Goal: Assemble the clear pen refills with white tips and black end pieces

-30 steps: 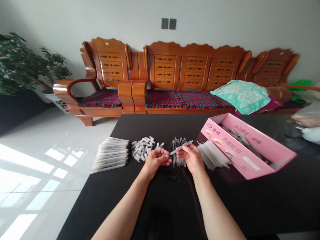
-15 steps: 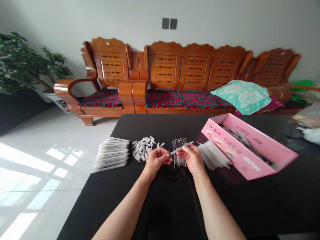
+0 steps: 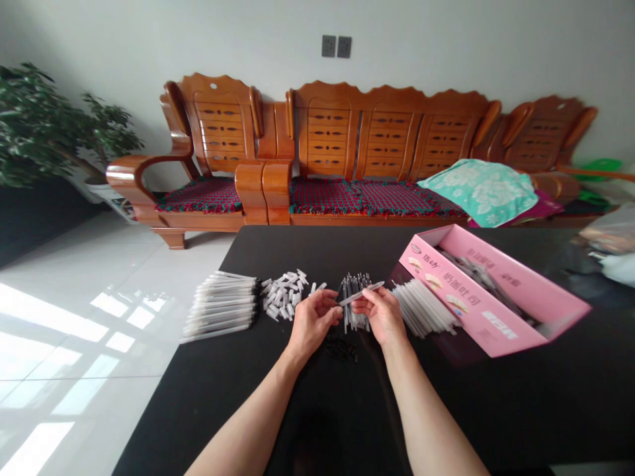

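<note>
A translucent white pen barrel (image 3: pixel 358 295) slants between my two hands above the table. My right hand (image 3: pixel 383 313) pinches it near its upper right end. At the lower left end, the thumb and fingers of my left hand (image 3: pixel 313 320) close around the tip; a small dark part shows there, too small to make out. Behind the barrel lies a bundle of pen refills (image 3: pixel 353 283). Small black pieces (image 3: pixel 341 348) are scattered below my hands. White pen caps (image 3: pixel 284 297) are heaped left of my left hand, and more empty barrels (image 3: pixel 425 308) lie right of my right hand.
Stacked pens with black ends (image 3: pixel 221 305) lie at the left on the black table (image 3: pixel 223 403). A pink box (image 3: pixel 489 330) with grey items in it stands at the right. Beyond the table is a wooden sofa (image 3: pixel 377 125) with a turquoise cloth (image 3: pixel 483 188).
My left hand has turned a little and its fingers have shifted slightly at the barrel's end. The right hand and the barrel have barely moved.
</note>
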Motion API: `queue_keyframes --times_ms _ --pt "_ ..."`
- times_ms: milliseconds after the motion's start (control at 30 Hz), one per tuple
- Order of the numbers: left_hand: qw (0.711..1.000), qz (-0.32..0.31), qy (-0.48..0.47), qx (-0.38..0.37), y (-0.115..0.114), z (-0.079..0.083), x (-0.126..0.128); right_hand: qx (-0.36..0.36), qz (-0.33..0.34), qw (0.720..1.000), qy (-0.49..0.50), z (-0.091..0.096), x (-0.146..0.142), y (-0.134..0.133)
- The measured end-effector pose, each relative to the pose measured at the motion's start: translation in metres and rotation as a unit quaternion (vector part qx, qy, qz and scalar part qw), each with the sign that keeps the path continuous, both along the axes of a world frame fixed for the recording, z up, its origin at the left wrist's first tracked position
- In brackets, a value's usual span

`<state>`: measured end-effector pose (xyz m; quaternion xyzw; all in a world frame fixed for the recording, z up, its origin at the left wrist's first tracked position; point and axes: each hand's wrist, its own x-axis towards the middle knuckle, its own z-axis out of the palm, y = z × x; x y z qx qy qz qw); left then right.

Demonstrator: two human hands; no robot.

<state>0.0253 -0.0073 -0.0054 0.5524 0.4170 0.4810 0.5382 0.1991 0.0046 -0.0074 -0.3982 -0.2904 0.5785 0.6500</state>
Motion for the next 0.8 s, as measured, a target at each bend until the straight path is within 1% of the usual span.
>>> queue_keyframes --times_ms 133,233,333,433,567,633,700,800 --pt "0.997 -0.025 0.044 -0.051 0.0037 -0.005 -0.0025 0.005 -0.005 1.0 -0.003 -0.0007 0.0003 0.0" --pt "0.996 -0.032 0.055 -0.068 0.0061 -0.0088 -0.0029 0.005 0.0 1.0 -0.01 -0.0006 -0.0007 -0.0005" --pt "0.997 -0.024 0.045 -0.061 0.0068 -0.0089 -0.0021 0.005 0.002 1.0 -0.014 0.0001 -0.002 -0.0011" --pt "0.998 0.0 0.039 -0.048 0.0064 -0.006 -0.0019 0.006 0.004 1.0 -0.013 0.0008 -0.0025 -0.0014" --pt "0.998 0.03 0.058 0.006 0.0055 -0.0018 -0.0049 0.004 -0.001 1.0 -0.011 0.0011 -0.0019 -0.0007" --pt "0.995 0.026 0.095 0.023 0.0054 -0.0015 -0.0068 0.004 -0.003 1.0 -0.009 0.0012 -0.0015 -0.0002" --pt "0.992 0.008 0.125 0.016 0.0059 -0.0027 -0.0078 0.006 -0.001 1.0 -0.009 0.0013 -0.0013 0.0" --pt "0.992 -0.011 0.129 -0.001 0.0072 -0.0051 -0.0068 0.008 0.005 1.0 -0.011 0.0016 -0.0015 -0.0005"
